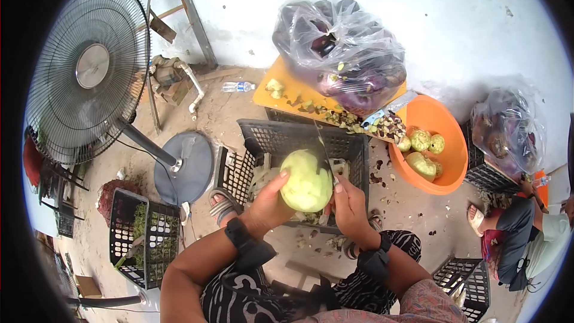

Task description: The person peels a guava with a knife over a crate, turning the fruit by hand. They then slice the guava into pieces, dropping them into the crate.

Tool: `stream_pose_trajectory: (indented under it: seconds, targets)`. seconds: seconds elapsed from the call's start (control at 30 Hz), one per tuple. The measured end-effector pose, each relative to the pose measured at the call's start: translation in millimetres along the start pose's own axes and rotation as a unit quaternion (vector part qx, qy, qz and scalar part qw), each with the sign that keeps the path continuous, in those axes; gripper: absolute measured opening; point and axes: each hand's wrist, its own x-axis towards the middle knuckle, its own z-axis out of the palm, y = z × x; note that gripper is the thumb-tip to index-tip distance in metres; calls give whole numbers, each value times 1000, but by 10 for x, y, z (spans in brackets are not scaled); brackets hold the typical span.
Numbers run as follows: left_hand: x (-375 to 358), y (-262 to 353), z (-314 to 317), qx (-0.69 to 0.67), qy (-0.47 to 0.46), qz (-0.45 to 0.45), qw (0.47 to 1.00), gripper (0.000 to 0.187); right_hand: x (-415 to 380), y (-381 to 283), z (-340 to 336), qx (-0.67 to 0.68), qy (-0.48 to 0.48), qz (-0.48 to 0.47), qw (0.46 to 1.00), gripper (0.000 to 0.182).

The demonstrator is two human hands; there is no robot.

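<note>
My left hand [267, 203] is wrapped round the left side of a large peeled eggplant [306, 180], pale green all over. In my right hand [351, 204] is a knife [327, 158], its blade blurred and held upright along the eggplant's right side. Both hands are above a black plastic crate [353, 157] with pale peelings in the bottom. Behind it, a clear plastic bag [344, 54] of dark purple eggplants rests on a yellow board [287, 97] strewn with peel scraps. A blue-handled knife [375, 117] also lies there.
An orange basin [457, 170] at right holds several peeled eggplants [421, 166]. Farther right are another bag of eggplants [508, 125] and a seated person [520, 233]. A standing fan [89, 72], a water bottle [238, 87] and a crate with greens [143, 236] are at left.
</note>
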Motion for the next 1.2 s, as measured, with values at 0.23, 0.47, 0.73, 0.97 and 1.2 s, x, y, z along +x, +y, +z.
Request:
stream_pose_trajectory:
  seconds: [0.23,0.47,0.73,0.97,1.2]
  targets:
    - [-73,17,-17,-75,67,-17,995,60,54,-42,-12,-250,6,-143,958,26]
    - [-136,24,-203,-73,101,7,992,60,29,52,-33,-382,-18,-271,883,26]
    - [-113,-52,-271,-80,114,17,990,53,38,31,-65,-421,-11,-310,852,30]
    - [-123,-49,-208,-76,75,22,994,52,13,34,-138,-442,-7,-298,846,25]
    - [-161,-32,-223,-65,36,37,997,50,29,-44,-225,-387,-20,-265,883,17]
